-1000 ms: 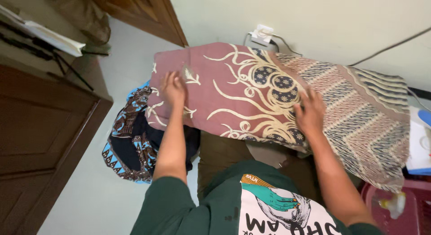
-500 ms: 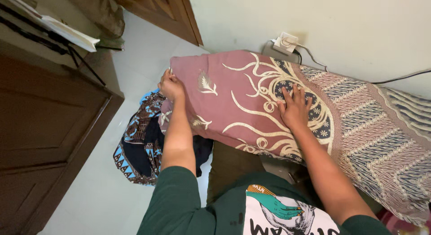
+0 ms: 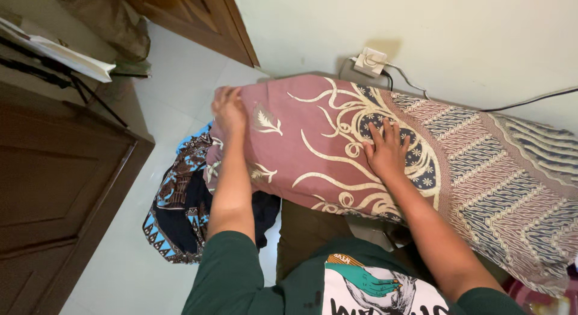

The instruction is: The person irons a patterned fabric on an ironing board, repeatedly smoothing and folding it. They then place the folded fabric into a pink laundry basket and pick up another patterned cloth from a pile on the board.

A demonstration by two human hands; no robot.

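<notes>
From the head view, a person in a dark green shirt leans over a long batik cloth (image 3: 385,152), dusty rose with cream scrolls at the near end and brown-and-navy stripes toward the far right. It is laid out along a padded board whose own surface is hidden under it; the cloth's long axis runs from the upper left down to the lower right, parallel to the pale wall behind it.

The left hand (image 3: 229,108) sits at the cloth's left end, right on the short edge. Its fingers are curled over that edge and look blurred, so I cannot tell whether they pinch the fabric or only press on it. The right hand (image 3: 385,151) lies flat on the middle of the cloth, fingers spread and pointing toward the wall, palm down on the dark round motif. The two hands are well apart along the cloth's length, and the left is the one nearer the end; the long striped stretch lies to the right of the right hand, untouched.

Below the left end, a second cloth (image 3: 180,200), blue, black and brown, hangs in a heap toward the white tiled floor (image 3: 120,255). On the wall just above the board is a white socket (image 3: 369,61) with cables plugged in. Dark wooden doors (image 3: 54,188) stand at the left.
</notes>
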